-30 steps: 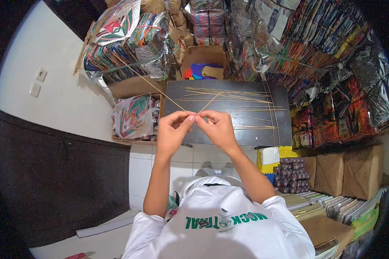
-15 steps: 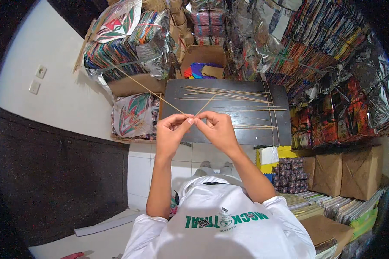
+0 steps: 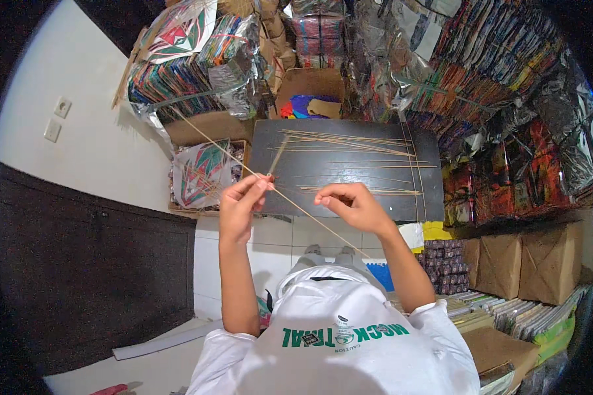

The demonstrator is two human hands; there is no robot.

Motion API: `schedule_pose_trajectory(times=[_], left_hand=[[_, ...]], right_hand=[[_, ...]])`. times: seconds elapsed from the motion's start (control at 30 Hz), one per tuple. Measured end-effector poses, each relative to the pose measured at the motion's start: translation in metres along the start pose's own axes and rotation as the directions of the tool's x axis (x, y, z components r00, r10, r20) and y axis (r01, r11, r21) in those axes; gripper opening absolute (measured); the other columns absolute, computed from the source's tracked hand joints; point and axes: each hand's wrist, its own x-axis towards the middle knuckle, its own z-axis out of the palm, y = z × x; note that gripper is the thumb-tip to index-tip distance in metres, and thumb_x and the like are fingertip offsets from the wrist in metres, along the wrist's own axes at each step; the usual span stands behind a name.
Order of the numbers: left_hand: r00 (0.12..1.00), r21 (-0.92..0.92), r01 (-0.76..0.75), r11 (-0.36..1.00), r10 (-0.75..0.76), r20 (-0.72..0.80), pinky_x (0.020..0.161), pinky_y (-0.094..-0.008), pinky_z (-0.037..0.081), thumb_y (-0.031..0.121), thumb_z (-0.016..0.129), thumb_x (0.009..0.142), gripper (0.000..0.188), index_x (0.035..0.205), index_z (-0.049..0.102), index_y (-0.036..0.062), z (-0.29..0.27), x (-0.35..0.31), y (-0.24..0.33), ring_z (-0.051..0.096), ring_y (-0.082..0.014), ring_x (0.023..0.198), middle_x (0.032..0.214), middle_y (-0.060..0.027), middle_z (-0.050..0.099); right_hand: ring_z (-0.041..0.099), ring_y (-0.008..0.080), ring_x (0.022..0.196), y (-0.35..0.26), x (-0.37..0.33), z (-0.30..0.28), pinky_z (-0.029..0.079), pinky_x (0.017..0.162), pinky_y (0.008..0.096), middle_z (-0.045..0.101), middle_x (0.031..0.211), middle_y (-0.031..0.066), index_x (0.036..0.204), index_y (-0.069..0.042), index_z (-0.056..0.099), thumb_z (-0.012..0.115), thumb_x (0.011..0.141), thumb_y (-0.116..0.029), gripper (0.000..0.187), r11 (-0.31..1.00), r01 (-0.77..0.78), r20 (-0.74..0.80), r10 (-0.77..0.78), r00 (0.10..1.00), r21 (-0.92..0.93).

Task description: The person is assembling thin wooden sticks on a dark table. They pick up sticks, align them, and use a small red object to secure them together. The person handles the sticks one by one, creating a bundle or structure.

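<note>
My left hand (image 3: pixel 242 204) pinches two thin bamboo sticks where they cross. The longer bamboo stick (image 3: pixel 316 222) slants from the upper left, through my fingers, down to the lower right in front of my shirt. A shorter stick (image 3: pixel 278 155) points up from the same fingertips and looks slightly blurred. Apart from it, to the right, my right hand (image 3: pixel 355 205) hovers over the front of the dark table, its thumb and curled fingers together; anything between them is too small to make out.
On the dark table (image 3: pixel 375 181) lie several loose bamboo sticks (image 3: pixel 349 140). Printed kite-like sheets (image 3: pixel 203 171) rest on a box at left. Wrapped bundles (image 3: pixel 191 76) and stacks surround the table. Small dark blocks (image 3: pixel 443 266) and brown cartons (image 3: pixel 549 260) stand at right.
My hands have parted: the left moved left with the crossed sticks, the right moved right and down. The longer stick's lower end now shows, reaching toward my right forearm.
</note>
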Motion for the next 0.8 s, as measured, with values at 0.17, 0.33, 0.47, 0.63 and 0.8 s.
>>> schedule_pose_trajectory(times=[0.17,0.33,0.47,0.63,0.8], left_hand=[[0.991,-0.191,-0.068,0.979,0.044,-0.127,0.053,-0.0193,0.039,0.012,0.068,0.095,0.019,0.109,0.068,-0.0005,-0.034,-0.001,-0.001,0.052,-0.0045,0.063,0.092,-0.0052,0.071],[0.977,-0.322,-0.064,0.945,-0.005,-0.211,0.053,-0.0208,0.038,0.013,0.066,0.097,0.018,0.111,0.066,0.0017,-0.050,-0.007,-0.003,0.052,-0.0050,0.065,0.094,-0.0038,0.069],[0.966,-0.360,-0.076,0.930,-0.021,-0.257,0.052,-0.0218,0.036,0.015,0.066,0.097,0.019,0.112,0.065,0.0035,-0.045,-0.008,-0.010,0.050,-0.0049,0.065,0.094,-0.0023,0.067],[0.922,-0.311,-0.078,0.947,-0.050,-0.384,0.051,-0.0217,0.035,0.016,0.066,0.097,0.019,0.111,0.066,0.0029,-0.038,-0.006,-0.020,0.050,-0.0051,0.065,0.094,-0.0029,0.068],[0.905,-0.279,-0.079,0.957,-0.049,-0.423,0.050,-0.0215,0.033,0.016,0.067,0.097,0.018,0.110,0.066,0.0028,-0.031,-0.006,-0.021,0.049,-0.0053,0.065,0.094,-0.0036,0.068]], right_hand=[[0.046,0.0043,0.071,0.018,-0.024,-0.023,0.037,0.060,0.0226,0.062,0.087,-0.0016,0.097,-0.007,0.074,0.064,0.095,-0.012,0.011,0.991,0.082,-0.043,-0.087,0.995,-0.110],[0.048,0.0051,0.072,0.023,-0.044,-0.031,0.037,0.059,0.0240,0.063,0.088,-0.0004,0.097,-0.008,0.073,0.063,0.096,-0.013,0.011,0.984,-0.016,-0.145,-0.010,0.989,-0.180],[0.048,0.0036,0.070,0.028,-0.049,-0.016,0.036,0.056,0.0216,0.062,0.093,0.0002,0.100,-0.007,0.072,0.061,0.096,-0.011,0.012,0.993,-0.113,-0.242,0.119,0.963,0.038],[0.050,0.0039,0.066,0.021,-0.048,0.002,0.037,0.056,0.0209,0.067,0.101,0.0029,0.099,-0.006,0.071,0.060,0.094,-0.006,0.012,0.992,0.071,-0.473,-0.112,0.874,-0.103],[0.057,0.0076,0.067,0.003,-0.054,0.014,0.040,0.055,0.0211,0.067,0.122,0.0113,0.097,-0.003,0.071,0.064,0.086,0.005,0.016,0.938,0.171,-0.522,-0.312,0.794,-0.301]])
